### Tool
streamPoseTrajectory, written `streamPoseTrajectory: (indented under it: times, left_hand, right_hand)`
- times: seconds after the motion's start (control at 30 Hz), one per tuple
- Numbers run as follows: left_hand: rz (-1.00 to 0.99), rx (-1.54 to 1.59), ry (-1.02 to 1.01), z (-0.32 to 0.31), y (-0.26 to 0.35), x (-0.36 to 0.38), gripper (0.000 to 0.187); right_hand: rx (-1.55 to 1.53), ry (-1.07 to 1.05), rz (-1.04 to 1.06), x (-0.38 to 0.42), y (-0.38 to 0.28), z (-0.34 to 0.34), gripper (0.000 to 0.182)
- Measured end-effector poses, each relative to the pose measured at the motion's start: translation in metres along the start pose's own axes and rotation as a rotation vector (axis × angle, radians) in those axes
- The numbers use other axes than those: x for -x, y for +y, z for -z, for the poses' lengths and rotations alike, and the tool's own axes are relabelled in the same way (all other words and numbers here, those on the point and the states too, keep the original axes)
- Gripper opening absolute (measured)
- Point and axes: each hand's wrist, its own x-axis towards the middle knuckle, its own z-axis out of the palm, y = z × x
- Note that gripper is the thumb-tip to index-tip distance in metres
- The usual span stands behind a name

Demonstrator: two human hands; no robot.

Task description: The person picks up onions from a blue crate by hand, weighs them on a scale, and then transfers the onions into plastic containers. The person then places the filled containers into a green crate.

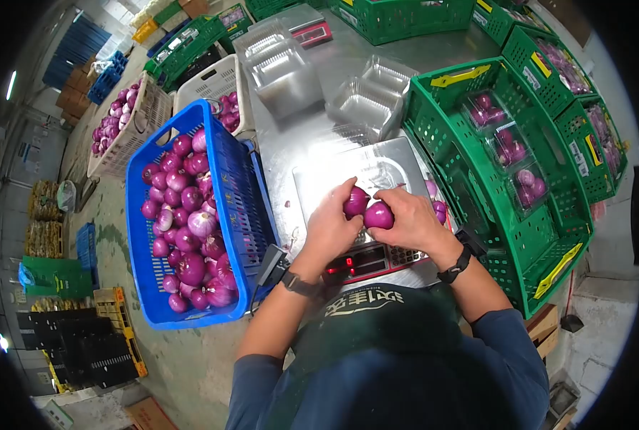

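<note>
My left hand [329, 226] is closed around a red onion [356, 203]. Close beside it, my right hand [414, 223] grips another red onion [379, 215]. Both are held above the metal pan of a digital scale [319, 175], whose red-lit display [354, 264] shows below my hands. Glare washes out part of the pan, and what looks like a clear plastic tray [398, 174] lies on it, partly hidden. Just right of my right hand are a few more red onions [440, 212].
A blue crate [137, 247] full of red onions stands at left. Right of the scale, a green crate [470, 236] holds several clear packs of onions [531, 188]. Stacked clear trays [284, 75] and more trays [366, 104] sit on the metal table [337, 64], before another green crate [405, 21].
</note>
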Motion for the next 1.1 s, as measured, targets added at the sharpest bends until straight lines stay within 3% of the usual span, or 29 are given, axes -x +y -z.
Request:
streamPoseTrajectory:
  times: [0.1,0.13,0.23,0.27,0.3,0.37,0.47,0.7,0.73,0.83,0.87,0.97,1.1]
  left_hand:
    - [-0.007,-0.066,0.019,-0.009,0.002,0.002,0.061]
    - [-0.005,-0.086,0.021,-0.013,0.001,0.005,0.058]
    - [-0.127,-0.034,0.225,-0.005,-0.007,0.015,0.051]
    - [-0.059,0.080,0.267,0.001,-0.006,0.024,0.046]
    - [-0.130,0.015,0.394,0.000,-0.025,0.031,0.042]
    - [-0.082,0.076,0.450,0.012,-0.037,0.043,0.037]
    - [0.158,0.484,0.544,0.016,-0.049,0.065,0.032]
    - [0.372,0.786,0.528,0.018,-0.042,0.092,0.028]
    - [0.391,0.853,0.526,0.017,-0.040,0.093,0.029]
    - [0.471,0.929,0.461,0.012,-0.037,0.100,0.031]
    - [0.471,0.916,0.430,0.009,-0.039,0.101,0.032]
    - [0.592,0.964,0.297,0.003,-0.038,0.105,0.042]
    - [0.578,0.989,0.284,0.009,-0.026,0.105,0.044]
  right_hand:
    - [-0.079,-0.127,-0.049,0.007,0.010,0.004,0.053]
    - [-0.109,-0.046,0.028,0.010,0.014,0.000,0.048]
    - [-0.228,0.099,-0.046,0.010,0.013,0.007,0.042]
    - [-0.292,0.126,-0.167,0.011,0.012,0.010,0.035]
    - [-0.284,0.133,-0.238,0.010,0.017,0.011,0.029]
    - [-0.293,0.221,-0.314,0.005,0.028,0.011,0.031]
    - [-0.467,0.283,-0.480,-0.007,0.043,0.004,0.031]
    - [-0.423,0.278,-0.500,-0.049,0.064,-0.014,0.052]
    - [-0.387,0.271,-0.459,-0.056,0.073,-0.021,0.064]
    - [-0.546,0.241,-0.602,-0.075,0.074,-0.030,0.066]
    - [-0.563,0.201,-0.641,-0.081,0.071,-0.027,0.079]
    - [-0.642,0.048,-0.786,-0.097,0.068,-0.020,0.084]
    - [-0.592,0.144,-0.753,-0.099,0.075,-0.017,0.083]
